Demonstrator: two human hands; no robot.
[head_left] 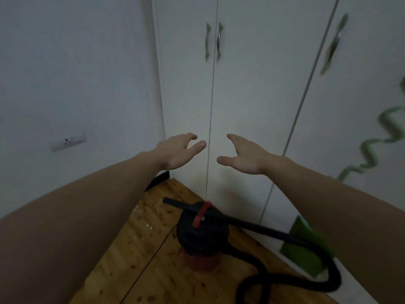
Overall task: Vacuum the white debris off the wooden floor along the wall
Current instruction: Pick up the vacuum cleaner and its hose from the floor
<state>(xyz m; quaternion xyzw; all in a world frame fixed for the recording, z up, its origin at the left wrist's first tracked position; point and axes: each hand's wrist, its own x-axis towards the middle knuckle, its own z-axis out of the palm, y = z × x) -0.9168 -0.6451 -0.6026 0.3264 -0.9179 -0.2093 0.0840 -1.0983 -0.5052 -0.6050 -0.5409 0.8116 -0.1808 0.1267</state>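
vacuum (201, 235) and hose (285, 279) block floor (135, 260)

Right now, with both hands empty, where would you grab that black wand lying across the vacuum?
Probably the wand on its bare stretch right of the red handle, coming from above. It lies nearly level across the vacuum, with open space over it. That end joins the hose, so the right hand is likely handier; the left hand is open too.
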